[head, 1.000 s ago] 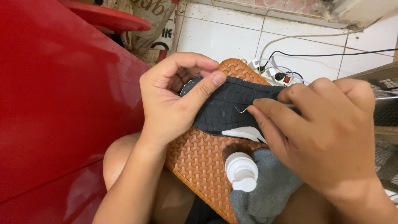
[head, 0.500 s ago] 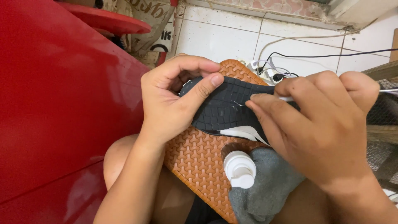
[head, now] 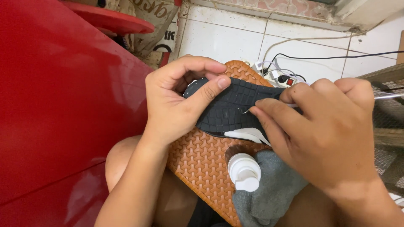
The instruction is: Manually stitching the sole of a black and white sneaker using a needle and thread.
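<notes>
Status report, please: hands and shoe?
Left hand grips black shoe sole. Right hand pinches thin hook against it. Nothing blocking.

Dark shoe (head: 229, 111), black grid-tread sole up, white side trim, thin curved needle (head: 246, 111) at its sole

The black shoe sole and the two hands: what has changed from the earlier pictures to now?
Little changed. The right hand shifted slightly left along the black shoe sole, its fingertips pressing a thin hooked needle there. The left hand keeps gripping the sole; the white bottle stayed.
</notes>
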